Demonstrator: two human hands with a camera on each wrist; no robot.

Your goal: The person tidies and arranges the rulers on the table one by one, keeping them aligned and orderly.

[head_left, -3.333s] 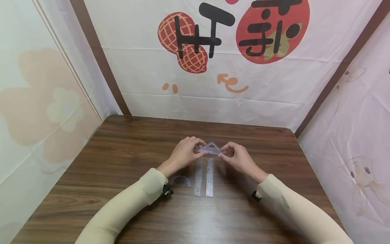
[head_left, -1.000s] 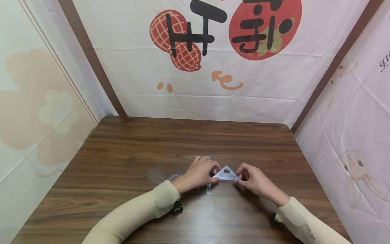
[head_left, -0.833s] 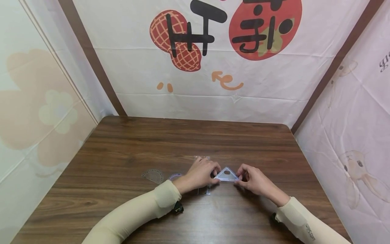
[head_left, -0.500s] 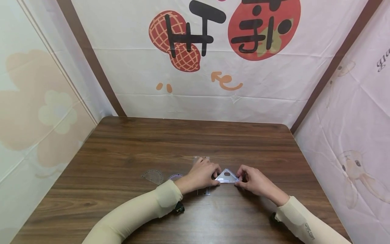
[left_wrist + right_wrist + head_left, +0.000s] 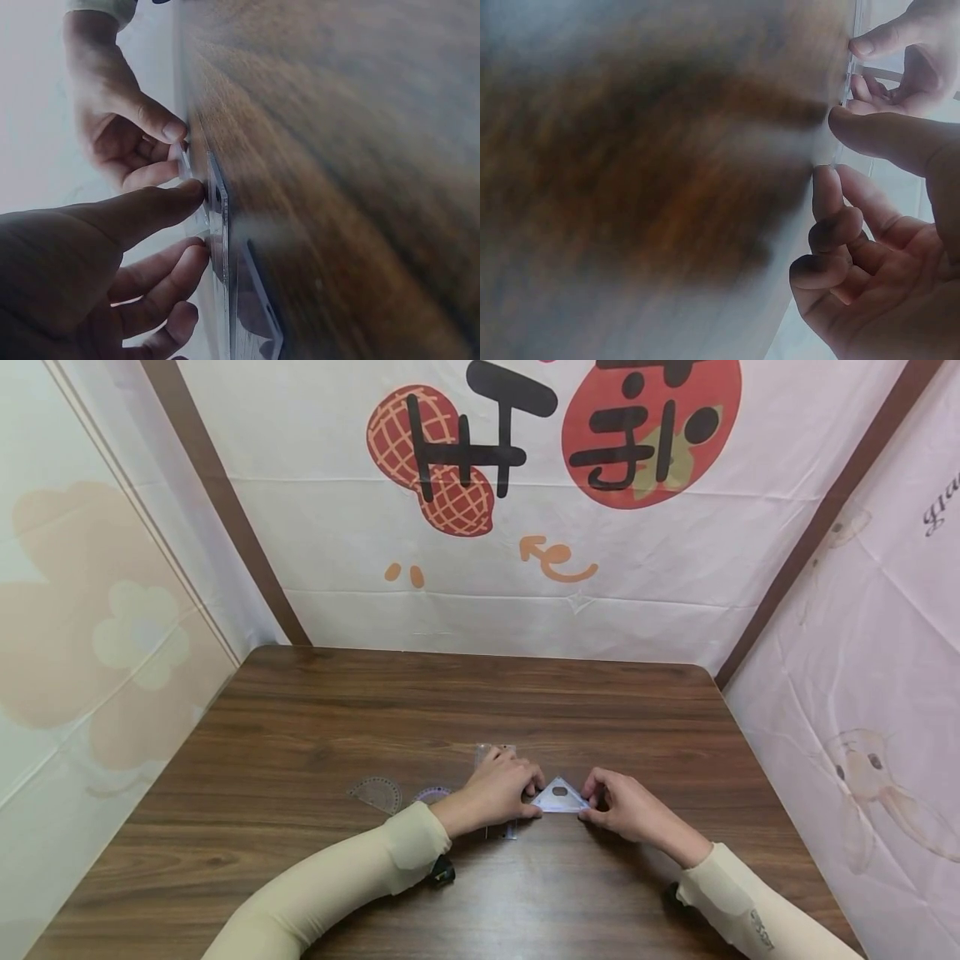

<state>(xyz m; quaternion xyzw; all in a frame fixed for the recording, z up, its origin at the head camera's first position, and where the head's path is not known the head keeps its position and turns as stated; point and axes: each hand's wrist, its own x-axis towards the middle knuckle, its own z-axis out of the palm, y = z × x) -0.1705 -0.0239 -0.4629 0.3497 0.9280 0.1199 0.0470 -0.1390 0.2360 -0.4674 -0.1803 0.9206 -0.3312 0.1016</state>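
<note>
Both hands meet over a small clear plastic set-square triangle with an oval hole (image 5: 558,795), which lies low on the dark wood-grain surface (image 5: 360,710), just right of the straight rulers. The left hand (image 5: 495,792) pinches the triangle's left corner between thumb and fingertips, and the right hand (image 5: 626,806) pinches the right corner the same way, so the piece is held at its two base corners with its long edge toward the person and its apex pointing away. Holding it at both ends probably lets the person keep it square and steer it finely. The left wrist view shows the thin plate edge-on (image 5: 217,217), close against the wood, though whether it fully touches I cannot tell; the right wrist view is too blurred to add more.

Two clear plastic straight rulers (image 5: 496,750) lie mostly hidden under the left hand, only their far ends and a near tip showing. Two clear semicircular protractors (image 5: 377,793) sit just left of that wrist, side by side, apart from the triangle
</note>
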